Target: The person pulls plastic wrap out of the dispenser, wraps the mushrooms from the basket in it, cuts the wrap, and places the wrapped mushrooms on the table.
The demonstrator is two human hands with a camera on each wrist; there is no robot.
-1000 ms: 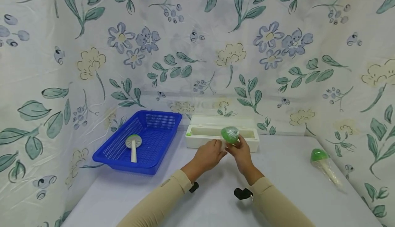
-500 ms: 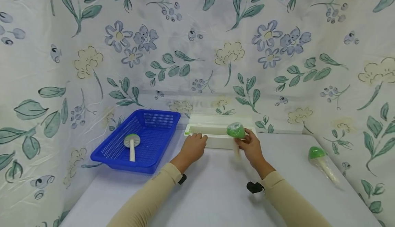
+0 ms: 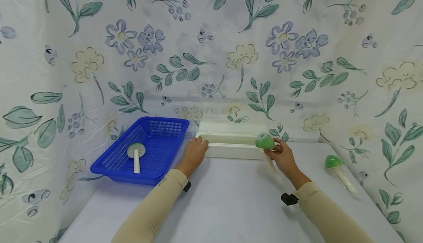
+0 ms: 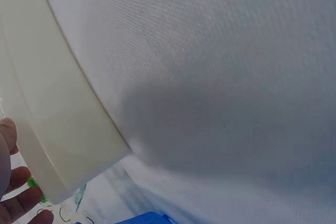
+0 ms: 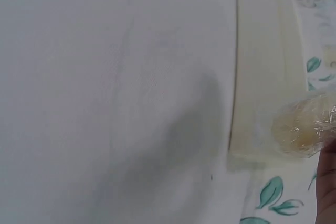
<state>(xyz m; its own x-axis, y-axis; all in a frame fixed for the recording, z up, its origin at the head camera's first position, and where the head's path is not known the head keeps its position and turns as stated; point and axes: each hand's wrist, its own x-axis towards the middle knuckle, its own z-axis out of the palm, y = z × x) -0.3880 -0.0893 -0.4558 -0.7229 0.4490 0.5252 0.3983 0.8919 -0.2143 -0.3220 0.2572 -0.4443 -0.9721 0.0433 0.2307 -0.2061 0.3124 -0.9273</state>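
Observation:
My right hand (image 3: pixel 282 158) holds a green-capped, mushroom-shaped thing (image 3: pixel 264 141) in clear plastic just below its cap. Its pale stem points down in front of the right end of a long white box (image 3: pixel 238 151); in the right wrist view the wrapped stem end (image 5: pixel 302 129) crosses the box. The box lies with its lid raised behind it. At the box's left end my left hand (image 3: pixel 193 153) grips the edge. In the left wrist view, thumb and fingers (image 4: pixel 23 203) bend round that corner of the box (image 4: pixel 68 129), near a bit of green.
A blue perforated basket (image 3: pixel 165 175) stands at the left, with another green-capped mushroom-shaped thing (image 3: pixel 136 155) in it, stem forward. A wrapped one (image 3: pixel 338 171) lies on the white tabletop (image 3: pixel 238 202) at the right. Floral cloth (image 3: pixel 211 52) hangs behind.
My hands have moved apart. The left left the mushroom-shaped thing and went to the box's left end; the right carried the thing rightward, to the box's right end.

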